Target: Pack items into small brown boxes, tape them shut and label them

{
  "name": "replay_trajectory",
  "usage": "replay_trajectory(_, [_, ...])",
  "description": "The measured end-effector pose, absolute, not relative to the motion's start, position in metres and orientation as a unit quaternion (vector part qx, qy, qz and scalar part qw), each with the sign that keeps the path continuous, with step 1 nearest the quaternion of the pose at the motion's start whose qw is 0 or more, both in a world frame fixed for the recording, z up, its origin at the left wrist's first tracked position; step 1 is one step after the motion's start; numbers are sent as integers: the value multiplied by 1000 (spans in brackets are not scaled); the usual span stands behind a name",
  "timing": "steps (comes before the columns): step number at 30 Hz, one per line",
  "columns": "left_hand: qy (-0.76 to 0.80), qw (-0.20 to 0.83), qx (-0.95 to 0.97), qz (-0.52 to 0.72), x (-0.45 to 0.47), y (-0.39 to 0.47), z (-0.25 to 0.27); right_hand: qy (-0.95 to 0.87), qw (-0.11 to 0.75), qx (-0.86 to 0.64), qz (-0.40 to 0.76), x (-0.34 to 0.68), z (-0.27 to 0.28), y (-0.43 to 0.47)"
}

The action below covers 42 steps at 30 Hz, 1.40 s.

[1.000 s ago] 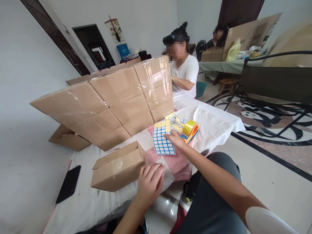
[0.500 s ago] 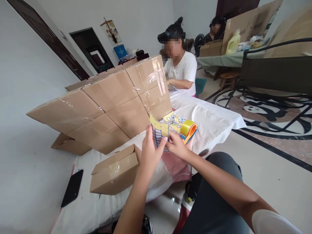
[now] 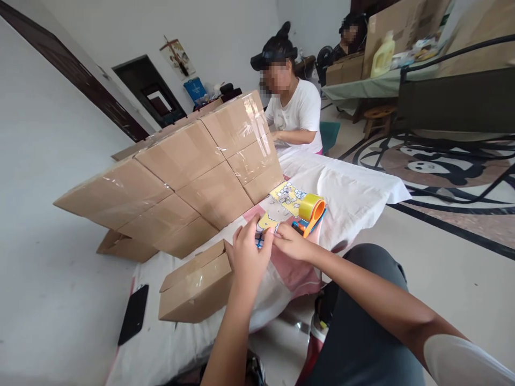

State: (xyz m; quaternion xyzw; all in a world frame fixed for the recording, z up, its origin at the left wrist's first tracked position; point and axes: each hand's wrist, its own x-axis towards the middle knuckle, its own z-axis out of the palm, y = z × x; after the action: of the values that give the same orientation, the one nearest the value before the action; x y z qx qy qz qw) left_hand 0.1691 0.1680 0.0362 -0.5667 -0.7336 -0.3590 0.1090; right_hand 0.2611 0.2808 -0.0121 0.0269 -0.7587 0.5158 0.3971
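Observation:
My left hand point(image 3: 250, 251) closes its thumb and fingers on the left side of a small printed sheet point(image 3: 267, 220), yellow on top with a blue line pattern below. My right hand point(image 3: 293, 242) pinches the sheet's right edge, its fingertips close to the left thumb. Much of the sheet is hidden behind the fingers. Just beyond the right hand lie a yellow roll point(image 3: 309, 206) with an orange inner ring and an orange strip, which looks like tape, and a flat yellow sheet point(image 3: 286, 196) with white printed shapes.
Taped cardboard boxes point(image 3: 203, 185) form a wall across the cloth-covered table. One smaller carton point(image 3: 197, 289) stands left of my forearm, and a black phone point(image 3: 134, 315) lies near the left edge. Behind the boxes sits a person in a white shirt point(image 3: 300, 110); another person is farther back.
The sheet in my hands has tipped and dropped lower; its blue-lined face, broadly visible before, is now mostly covered by my fingers. Both hands keep hold, and the view has shifted slightly.

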Motion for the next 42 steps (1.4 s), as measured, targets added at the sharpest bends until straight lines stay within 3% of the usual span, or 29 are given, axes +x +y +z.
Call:
replay_trajectory(12, [-778, 177, -571, -192, 171, 157, 38, -776, 411, 53, 476, 262, -6, 276])
replay_trajectory(20, [-776, 84, -580, -234, 166, 156, 45, -765, 438, -1, 473, 268, -7, 274])
replay_trajectory(23, [-765, 125, -576, -259, 166, 155, 41, -743, 422, -24, 520, 268, -8, 275])
replay_trajectory(30, [-709, 332, -524, -337, 180, 148, 26, -667, 445, -65, 594, 268, -1, 272])
replay_trajectory(37, [-723, 319, -507, -343, 186, 152, 23, -623, 458, -46, 632, 268, -1, 261])
replay_trajectory(42, [-712, 298, -511, -378, 185, 152, 26, -664, 459, -44, 589, 272, -1, 262])
